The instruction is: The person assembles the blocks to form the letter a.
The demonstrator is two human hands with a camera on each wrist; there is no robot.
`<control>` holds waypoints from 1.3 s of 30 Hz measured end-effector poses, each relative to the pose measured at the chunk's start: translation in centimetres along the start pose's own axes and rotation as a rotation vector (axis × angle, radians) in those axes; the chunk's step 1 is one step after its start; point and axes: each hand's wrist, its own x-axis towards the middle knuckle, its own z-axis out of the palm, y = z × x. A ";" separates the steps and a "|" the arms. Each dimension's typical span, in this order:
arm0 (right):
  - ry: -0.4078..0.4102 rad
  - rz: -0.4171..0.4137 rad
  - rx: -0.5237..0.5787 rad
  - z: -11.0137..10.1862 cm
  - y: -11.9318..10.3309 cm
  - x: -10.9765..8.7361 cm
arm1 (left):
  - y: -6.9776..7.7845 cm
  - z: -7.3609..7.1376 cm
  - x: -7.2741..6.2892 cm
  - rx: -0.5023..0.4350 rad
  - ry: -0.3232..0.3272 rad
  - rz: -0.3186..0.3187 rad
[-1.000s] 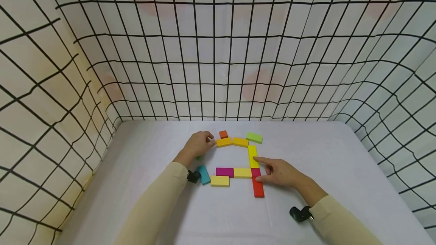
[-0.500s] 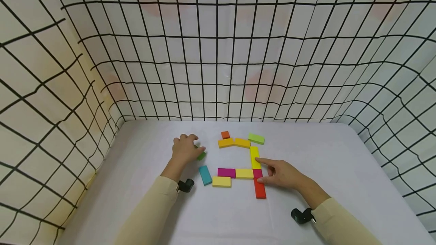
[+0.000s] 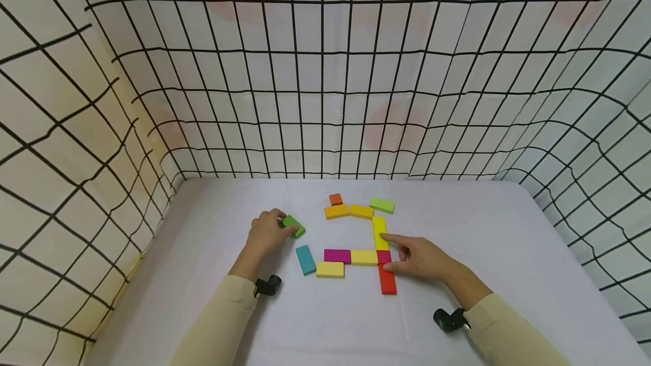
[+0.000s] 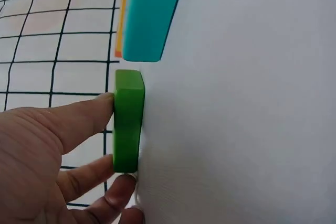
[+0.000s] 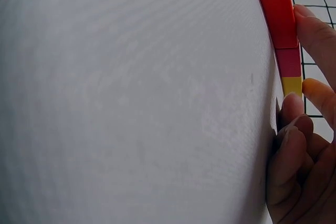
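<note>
In the head view my left hand (image 3: 267,232) pinches a green block (image 3: 292,225) between thumb and fingers at the left. The left wrist view has the thumb at one end of the green block (image 4: 127,124) and fingertips at the other. My right hand (image 3: 419,258) touches a bright yellow block (image 3: 379,227) with its straight index finger. Its thumb rests on a red block (image 3: 387,282), while the other fingers are curled under. A small magenta block (image 3: 383,257) sits between those two. Leftward from it run a pale yellow block (image 3: 363,257) and a purple block (image 3: 337,256).
Two amber blocks (image 3: 337,211) form a row at the back, with an orange block (image 3: 335,199) behind and a lime block (image 3: 382,205) to the right. A teal block (image 3: 306,260) and another yellow block (image 3: 330,269) lie in front. Black wire mesh (image 3: 325,95) encloses the white table.
My left hand has drawn back leftward from the amber blocks and taken hold of the green block, turning it slightly. My right hand stays on the yellow and red blocks.
</note>
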 end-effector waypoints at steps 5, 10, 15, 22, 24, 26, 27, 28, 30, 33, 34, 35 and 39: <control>-0.001 0.005 0.001 0.0 -0.1 0.0 | -0.2 0.2 -0.2 -0.025 -0.013 0.063; -0.004 0.006 0.008 -0.1 -0.1 0.0 | -0.3 0.5 -0.7 -0.046 -0.052 0.112; -0.007 0.009 0.022 -0.1 -0.2 -0.1 | -0.2 0.9 -1.3 -0.044 -0.074 0.150; -0.014 0.021 0.028 -0.1 -0.2 0.0 | 0.6 1.5 -3.4 0.012 -0.057 0.297; -0.010 0.026 0.029 -0.1 -0.2 0.0 | 0.9 1.6 -4.0 0.008 -0.071 0.360; -0.006 0.028 0.028 -0.1 -0.2 0.0 | 1.2 1.7 -4.6 0.003 -0.094 0.404; -0.005 0.029 0.029 -0.2 -0.2 0.0 | 1.3 1.7 -4.8 0.004 -0.104 0.417; -0.006 0.032 0.031 -0.2 -0.3 0.0 | 1.3 1.7 -5.0 0.009 -0.113 0.426; -0.010 0.035 0.038 -0.2 -0.3 0.0 | 1.3 1.7 -5.3 0.020 -0.135 0.427; -0.015 0.038 0.043 -0.1 -0.4 0.0 | 1.4 1.6 -5.6 0.045 -0.163 0.421; -0.015 0.037 0.043 -0.1 -0.4 0.0 | 1.5 1.6 -5.7 0.055 -0.174 0.422; -0.015 0.036 0.041 -0.2 -0.5 -0.1 | 1.5 1.5 -5.8 0.063 -0.186 0.425; -0.012 0.030 0.037 -0.2 -0.5 -0.2 | 2.0 1.2 -6.5 0.130 -0.232 0.443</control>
